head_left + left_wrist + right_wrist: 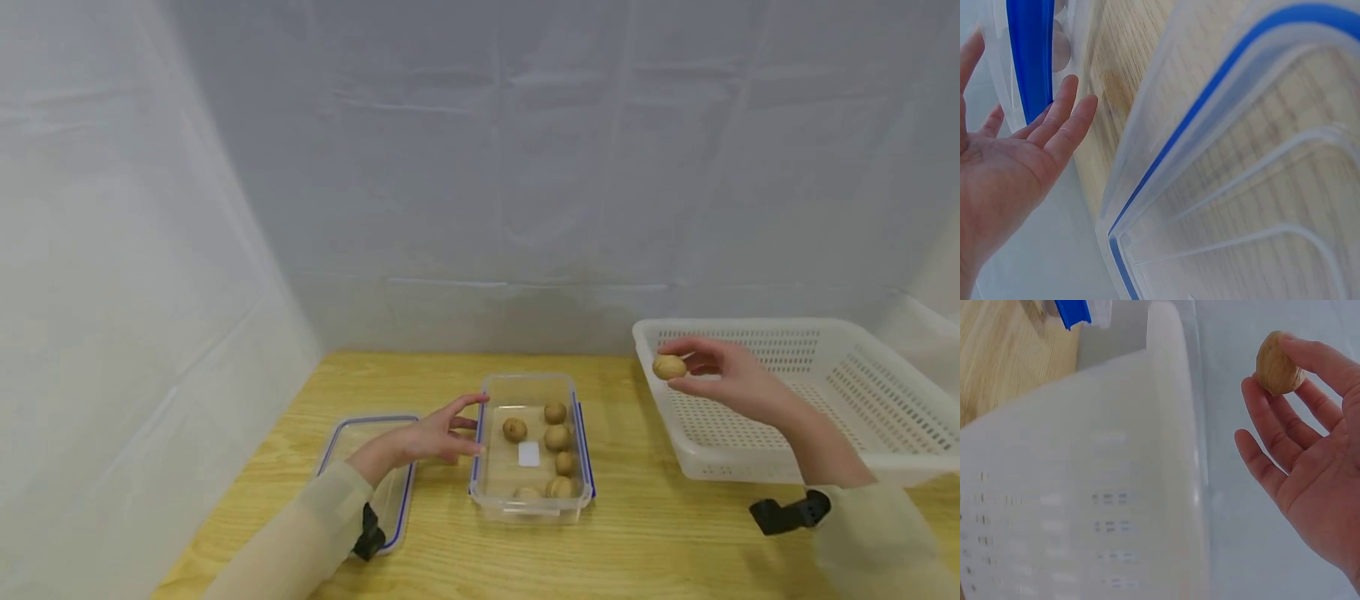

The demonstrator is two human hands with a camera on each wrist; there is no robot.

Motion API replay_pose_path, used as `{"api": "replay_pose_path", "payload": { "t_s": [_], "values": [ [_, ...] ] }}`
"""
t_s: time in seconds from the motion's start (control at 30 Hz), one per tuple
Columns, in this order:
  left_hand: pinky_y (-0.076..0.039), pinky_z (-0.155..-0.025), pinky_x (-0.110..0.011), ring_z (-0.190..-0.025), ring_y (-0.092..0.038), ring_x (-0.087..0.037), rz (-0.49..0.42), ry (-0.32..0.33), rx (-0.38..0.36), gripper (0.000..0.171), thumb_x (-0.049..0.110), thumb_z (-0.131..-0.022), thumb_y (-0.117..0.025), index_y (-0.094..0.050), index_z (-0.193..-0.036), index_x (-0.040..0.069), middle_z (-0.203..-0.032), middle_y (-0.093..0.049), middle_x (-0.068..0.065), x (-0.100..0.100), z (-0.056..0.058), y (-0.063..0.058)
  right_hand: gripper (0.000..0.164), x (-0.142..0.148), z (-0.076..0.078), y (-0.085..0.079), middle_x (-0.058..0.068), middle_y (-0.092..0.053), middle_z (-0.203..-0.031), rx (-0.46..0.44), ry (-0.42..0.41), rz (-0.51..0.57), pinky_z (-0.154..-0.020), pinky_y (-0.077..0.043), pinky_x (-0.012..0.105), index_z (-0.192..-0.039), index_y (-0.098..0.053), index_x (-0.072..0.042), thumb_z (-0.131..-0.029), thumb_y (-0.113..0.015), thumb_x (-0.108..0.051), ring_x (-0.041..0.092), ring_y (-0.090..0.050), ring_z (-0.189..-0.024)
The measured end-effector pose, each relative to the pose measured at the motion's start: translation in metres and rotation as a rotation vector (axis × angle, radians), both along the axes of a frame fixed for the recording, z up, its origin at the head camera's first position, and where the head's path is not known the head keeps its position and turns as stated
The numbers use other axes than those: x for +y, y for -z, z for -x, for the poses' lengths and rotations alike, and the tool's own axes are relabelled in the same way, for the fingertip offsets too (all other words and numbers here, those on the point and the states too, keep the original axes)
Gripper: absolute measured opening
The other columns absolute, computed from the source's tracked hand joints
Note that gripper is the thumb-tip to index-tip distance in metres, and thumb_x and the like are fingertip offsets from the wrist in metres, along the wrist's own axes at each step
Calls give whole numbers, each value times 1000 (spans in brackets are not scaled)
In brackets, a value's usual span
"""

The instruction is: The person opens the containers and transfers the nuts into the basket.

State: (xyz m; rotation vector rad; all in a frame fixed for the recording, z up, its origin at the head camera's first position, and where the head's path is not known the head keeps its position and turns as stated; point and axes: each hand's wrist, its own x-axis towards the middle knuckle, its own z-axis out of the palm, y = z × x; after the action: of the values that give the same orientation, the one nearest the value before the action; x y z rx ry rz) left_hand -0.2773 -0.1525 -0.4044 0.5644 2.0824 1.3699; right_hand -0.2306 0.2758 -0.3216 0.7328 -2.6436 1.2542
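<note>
My right hand [738, 383] pinches a tan walnut [669, 367] between thumb and fingertips, above the left side of a white perforated basket [678, 442]. In the right wrist view the walnut [1277, 367] shows its rounded, ridged shell, and the other fingers are loosely bent. My left hand [435, 435] is at the left side of a clear plastic container [525, 507], fingers spread and relaxed, tips right at its rim. Several walnuts [557, 437] lie inside the container, most of them along its right side, with a white square among them.
A clear lid [408, 492] with a blue seal lies left of the container, partly under my left forearm. Blue latches [1030, 56] hang from the container's sides. The basket stands at the right of the wooden table [630, 542]. White sheeting [480, 167] encloses the back and sides.
</note>
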Motion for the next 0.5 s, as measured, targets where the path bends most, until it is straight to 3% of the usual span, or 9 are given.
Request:
{"api": "replay_pose_path", "payload": {
  "t_s": [0.5],
  "values": [
    [-44, -92, -55, -126, -46, -40, -12, 0, -2, 80, 18, -92, -70, -20, -155, 22, -149, -28, -30, 0, 1, 2, 35, 40, -3, 20, 14, -63, -105, 9, 58, -42, -66, -53, 29, -123, -59, 5, -91, -68, -5, 5, -61, -85]
  ]
}}
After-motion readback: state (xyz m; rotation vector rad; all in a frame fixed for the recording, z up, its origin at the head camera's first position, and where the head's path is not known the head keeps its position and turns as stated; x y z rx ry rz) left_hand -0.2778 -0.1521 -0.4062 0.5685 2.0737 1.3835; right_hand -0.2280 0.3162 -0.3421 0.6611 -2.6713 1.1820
